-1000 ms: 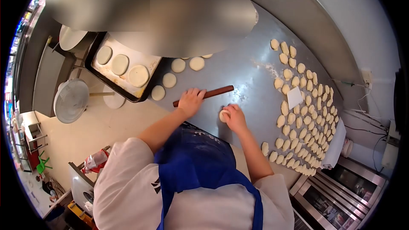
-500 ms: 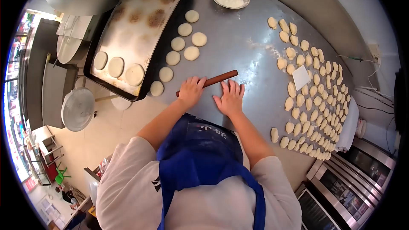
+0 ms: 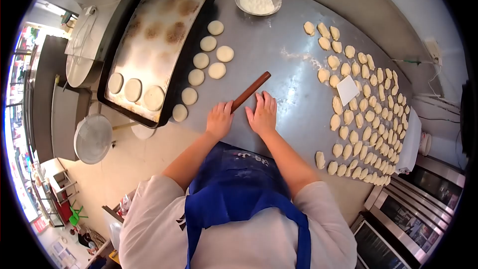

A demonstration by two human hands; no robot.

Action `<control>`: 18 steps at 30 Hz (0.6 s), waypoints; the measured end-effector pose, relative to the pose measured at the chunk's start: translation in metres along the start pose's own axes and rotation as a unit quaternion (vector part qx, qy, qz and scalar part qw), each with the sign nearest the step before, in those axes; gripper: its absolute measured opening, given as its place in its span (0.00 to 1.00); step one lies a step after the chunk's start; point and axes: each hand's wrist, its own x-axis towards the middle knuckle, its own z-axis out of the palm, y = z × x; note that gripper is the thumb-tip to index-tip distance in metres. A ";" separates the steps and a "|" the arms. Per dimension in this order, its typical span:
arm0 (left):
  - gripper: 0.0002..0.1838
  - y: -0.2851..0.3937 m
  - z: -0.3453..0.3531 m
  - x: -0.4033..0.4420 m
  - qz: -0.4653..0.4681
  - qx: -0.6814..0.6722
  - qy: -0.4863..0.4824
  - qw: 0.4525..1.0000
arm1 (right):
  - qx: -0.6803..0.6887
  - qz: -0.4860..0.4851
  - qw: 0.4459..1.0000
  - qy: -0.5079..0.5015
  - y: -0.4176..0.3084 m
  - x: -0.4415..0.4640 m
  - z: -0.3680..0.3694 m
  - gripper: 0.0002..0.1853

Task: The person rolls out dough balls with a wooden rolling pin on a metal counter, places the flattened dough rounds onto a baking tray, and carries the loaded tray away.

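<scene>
A brown wooden rolling pin (image 3: 251,91) slants over the steel worktable, its far end pointing up and right. My left hand (image 3: 219,120) is closed over its near end, which the fingers hide. To the right of the pin, my right hand (image 3: 263,114) has its fingers stretched out and the thumb apart. Its fingertips are close to the pin; whether they touch it I cannot tell. Several round flat dough pieces (image 3: 196,77) lie left of the pin, beside a black-rimmed baking pan (image 3: 167,55). Three more dough rounds (image 3: 133,90) lie in the pan.
Many small dough lumps (image 3: 367,134) cover the table's right side, with a white scraper (image 3: 348,90) among them. A metal bowl of flour (image 3: 257,0) stands at the back. Loose flour (image 3: 301,56) dusts the steel worktable (image 3: 294,119). Ovens (image 3: 408,214) stand at lower right.
The rolling pin has swung to a steeper slant, and my left hand now covers its near end. My right hand has moved slightly left. The whole view has shifted a little.
</scene>
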 end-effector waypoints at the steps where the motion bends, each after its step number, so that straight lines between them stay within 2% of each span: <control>1: 0.29 0.004 0.002 0.003 -0.009 -0.002 -0.005 1.000 | 0.029 0.001 0.999 0.023 -0.001 -0.004 -0.002 0.41; 2: 0.29 0.005 0.003 0.007 -0.013 0.000 -0.011 1.000 | 0.057 -0.024 0.997 0.044 0.000 -0.002 -0.003 0.37; 5: 0.29 0.010 0.005 0.018 0.071 0.036 -0.063 0.995 | 0.002 -0.057 0.997 0.044 0.017 -0.008 -0.009 0.33; 6: 0.28 0.012 0.000 0.019 0.120 0.046 -0.069 0.989 | -0.057 -0.072 0.992 0.083 0.022 -0.015 -0.027 0.26; 8: 0.27 0.023 -0.015 0.005 0.211 0.054 -0.093 0.971 | -0.046 0.007 0.998 0.052 0.045 -0.064 -0.045 0.22; 11: 0.31 0.034 -0.006 0.003 0.235 0.097 -0.055 0.966 | -0.055 0.065 0.996 -0.012 0.052 -0.077 -0.052 0.19; 14: 0.41 0.035 -0.003 0.045 0.144 0.072 -0.117 0.980 | -0.072 0.096 0.992 -0.046 0.053 -0.028 -0.052 0.20; 17: 0.48 0.033 -0.001 0.083 0.120 0.078 -0.035 0.989 | -0.070 0.067 0.995 0.008 0.067 0.014 -0.054 0.24; 18: 0.48 0.031 0.002 0.081 0.142 0.101 -0.013 0.985 | -0.063 0.052 0.996 0.036 0.067 0.019 -0.054 0.26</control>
